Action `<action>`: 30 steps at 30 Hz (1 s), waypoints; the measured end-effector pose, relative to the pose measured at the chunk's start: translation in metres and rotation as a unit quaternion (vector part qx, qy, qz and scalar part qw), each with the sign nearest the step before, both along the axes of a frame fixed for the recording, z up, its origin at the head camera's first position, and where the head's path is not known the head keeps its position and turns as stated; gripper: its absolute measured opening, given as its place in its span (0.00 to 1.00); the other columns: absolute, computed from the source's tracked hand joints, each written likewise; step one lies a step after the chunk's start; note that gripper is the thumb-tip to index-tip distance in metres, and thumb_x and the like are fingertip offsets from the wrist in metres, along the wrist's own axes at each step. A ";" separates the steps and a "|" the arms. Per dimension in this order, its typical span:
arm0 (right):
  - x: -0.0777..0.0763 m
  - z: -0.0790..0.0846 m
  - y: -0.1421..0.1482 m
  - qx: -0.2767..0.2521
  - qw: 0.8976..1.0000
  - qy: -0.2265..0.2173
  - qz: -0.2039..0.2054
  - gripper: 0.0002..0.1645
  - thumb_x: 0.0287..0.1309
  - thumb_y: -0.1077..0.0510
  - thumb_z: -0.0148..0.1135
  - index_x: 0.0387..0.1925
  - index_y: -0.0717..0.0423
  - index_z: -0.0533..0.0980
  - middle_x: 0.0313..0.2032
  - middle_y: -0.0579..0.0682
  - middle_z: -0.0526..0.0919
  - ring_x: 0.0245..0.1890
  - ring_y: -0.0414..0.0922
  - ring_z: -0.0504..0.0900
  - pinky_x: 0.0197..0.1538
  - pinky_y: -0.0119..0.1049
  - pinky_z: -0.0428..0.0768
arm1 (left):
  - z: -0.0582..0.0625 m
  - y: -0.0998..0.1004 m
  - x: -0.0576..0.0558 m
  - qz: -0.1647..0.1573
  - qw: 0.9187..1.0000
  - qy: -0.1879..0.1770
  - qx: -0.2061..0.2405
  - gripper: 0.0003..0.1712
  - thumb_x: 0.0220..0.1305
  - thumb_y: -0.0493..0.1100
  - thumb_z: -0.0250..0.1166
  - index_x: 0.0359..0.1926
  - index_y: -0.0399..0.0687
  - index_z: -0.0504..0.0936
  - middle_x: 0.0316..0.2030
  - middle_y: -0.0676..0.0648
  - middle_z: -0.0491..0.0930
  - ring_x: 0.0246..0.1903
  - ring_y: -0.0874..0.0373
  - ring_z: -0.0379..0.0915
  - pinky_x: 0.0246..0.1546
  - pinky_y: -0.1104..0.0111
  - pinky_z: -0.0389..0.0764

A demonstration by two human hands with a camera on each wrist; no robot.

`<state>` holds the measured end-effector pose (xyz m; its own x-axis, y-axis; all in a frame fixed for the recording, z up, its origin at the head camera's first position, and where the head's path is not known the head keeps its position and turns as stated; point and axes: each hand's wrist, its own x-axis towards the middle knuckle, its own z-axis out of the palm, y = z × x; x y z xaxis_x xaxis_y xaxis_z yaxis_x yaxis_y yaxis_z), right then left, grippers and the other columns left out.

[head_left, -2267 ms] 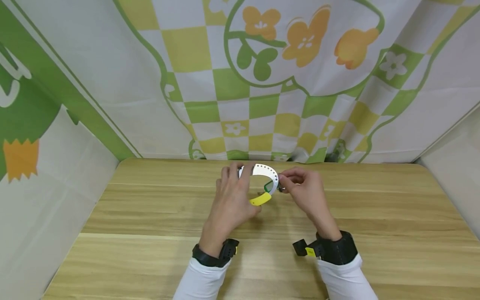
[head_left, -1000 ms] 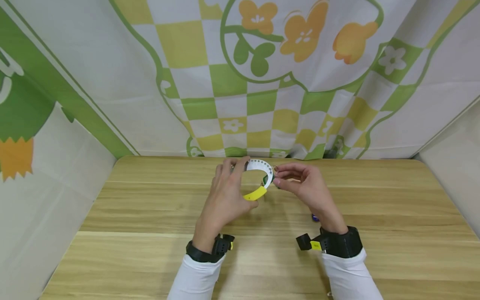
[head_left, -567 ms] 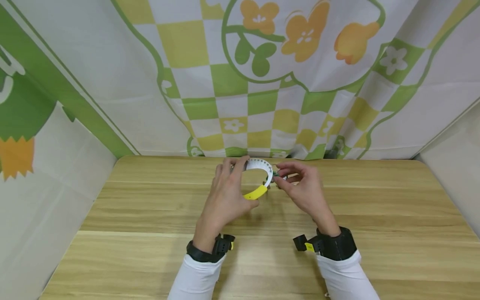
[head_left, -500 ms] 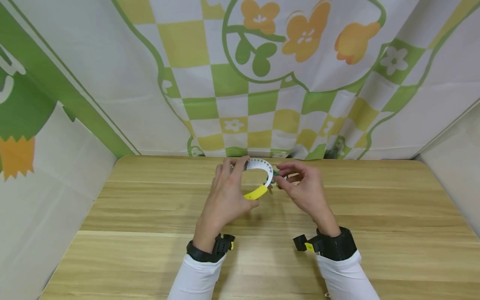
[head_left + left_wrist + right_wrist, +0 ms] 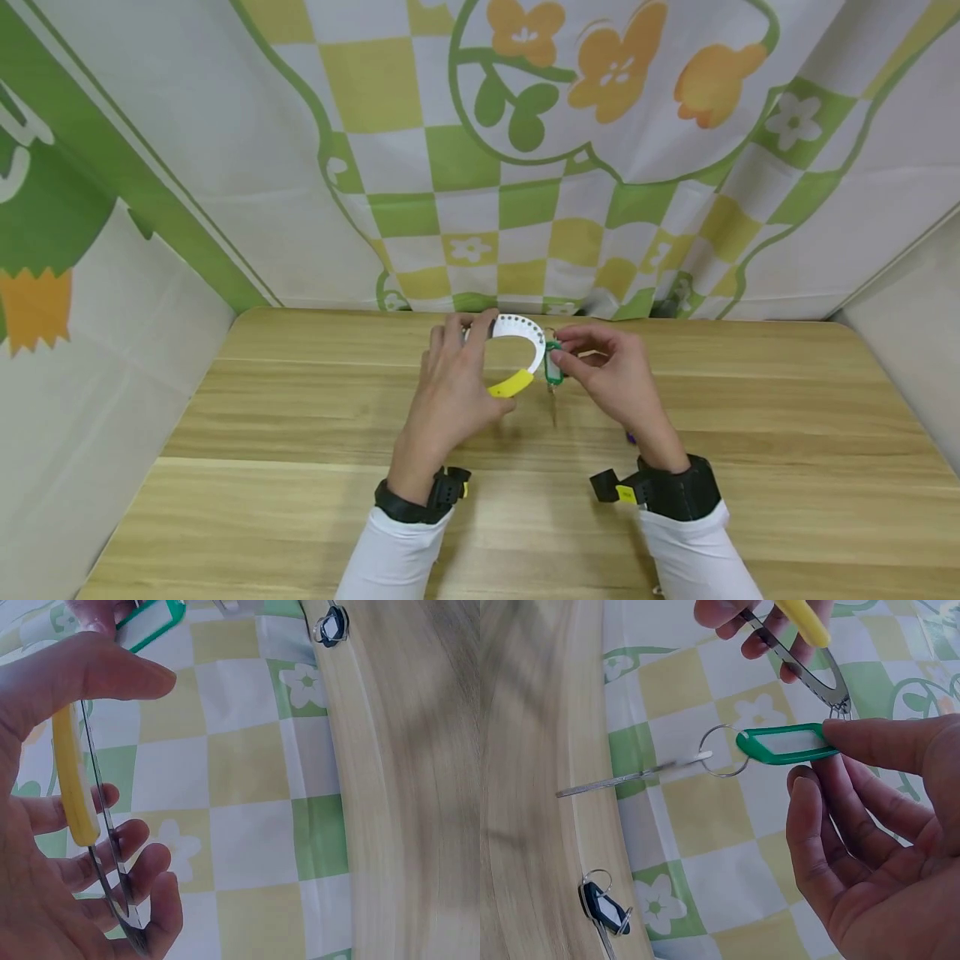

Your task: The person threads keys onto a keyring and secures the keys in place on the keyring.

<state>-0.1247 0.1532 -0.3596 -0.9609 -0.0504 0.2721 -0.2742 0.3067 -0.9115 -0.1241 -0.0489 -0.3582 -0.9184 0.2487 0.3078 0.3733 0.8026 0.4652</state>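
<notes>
My left hand (image 5: 457,375) grips a flat, ring-shaped metal holder (image 5: 536,337) with a row of small holes and a yellow handle (image 5: 512,384), holding it above the table. To its right, my right hand (image 5: 618,375) pinches a green key tag (image 5: 787,742) between thumb and fingers. From the tag's split ring (image 5: 724,775) a key (image 5: 619,782) hangs down toward the table. Thin wire shows between the holder's edge and the tag in the right wrist view; whether it joins them I cannot tell. The left fingertips curl round the holder's far side in the left wrist view.
A dark key tag (image 5: 609,909) with a ring and key lies on the wooden table (image 5: 300,517); my right wrist mostly hides it in the head view. A patterned curtain (image 5: 465,167) hangs along the table's back edge.
The green key tag was partly behind the holder's right edge and then tilted; now it hangs upright just right of the holder, its key pointing down. The left hand keeps its grip.
</notes>
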 end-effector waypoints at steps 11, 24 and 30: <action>0.009 0.017 -0.006 -0.011 1.000 -0.005 -0.004 0.15 0.47 0.66 0.65 0.40 0.65 0.78 0.32 0.59 0.80 0.34 0.51 0.79 0.36 0.38 0.77 | 0.000 0.002 0.001 0.012 1.000 0.021 -0.019 0.62 0.23 0.51 0.79 0.66 0.55 0.58 0.57 0.44 0.59 0.51 0.47 0.57 0.41 0.55 0.65; 0.009 0.016 -0.010 -0.009 0.998 0.058 -0.032 0.08 0.47 0.66 0.65 0.32 0.64 0.79 0.30 0.55 0.81 0.30 0.49 0.80 0.36 0.42 0.77 | -0.001 0.006 0.001 0.018 0.999 0.046 -0.010 0.61 0.23 0.52 0.78 0.65 0.54 0.60 0.54 0.42 0.62 0.49 0.45 0.59 0.38 0.55 0.67; 0.010 0.017 -0.008 -0.011 0.999 0.030 -0.021 0.08 0.50 0.64 0.63 0.35 0.63 0.79 0.32 0.54 0.81 0.32 0.50 0.80 0.36 0.39 0.77 | 0.000 0.005 0.001 0.010 0.999 0.040 -0.004 0.61 0.23 0.52 0.79 0.65 0.54 0.59 0.55 0.43 0.60 0.50 0.47 0.58 0.39 0.56 0.66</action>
